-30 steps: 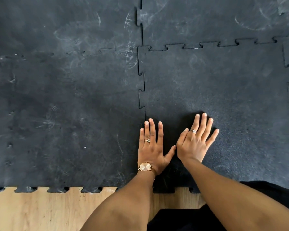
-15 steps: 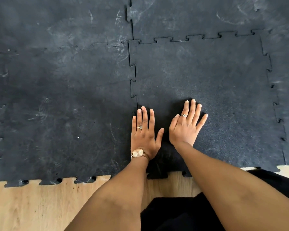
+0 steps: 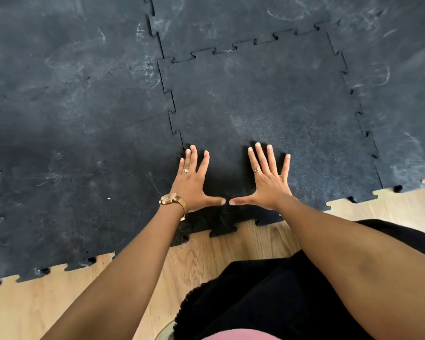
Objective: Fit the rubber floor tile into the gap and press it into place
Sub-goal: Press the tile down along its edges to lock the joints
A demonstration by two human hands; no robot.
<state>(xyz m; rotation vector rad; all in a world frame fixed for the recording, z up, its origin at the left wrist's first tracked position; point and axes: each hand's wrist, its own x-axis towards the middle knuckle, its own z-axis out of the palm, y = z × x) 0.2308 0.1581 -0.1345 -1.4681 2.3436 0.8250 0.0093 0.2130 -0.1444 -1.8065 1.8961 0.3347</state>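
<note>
Both hands flat on the rubber floor tile [image 3: 268, 106], fingers spread apart, gripping nothing. Left hand [image 3: 193, 184] sits at the tile's near-left corner by the puzzle seam — right hand [image 3: 268, 182] just beside it, thumb tips nearly touching. Tile lies in the gap, interlocked with neighbouring mats [image 3: 71, 143] on left, far and right sides; near edge meets bare wood floor [image 3: 59, 303]. Gold watch [image 3: 171, 200] on left wrist, a ring on each hand.

The black rubber tile [image 3: 268, 106] lies flat in the gap; toothed edges meet neighbours on 3 sides; near edge borders bare wood.
</note>
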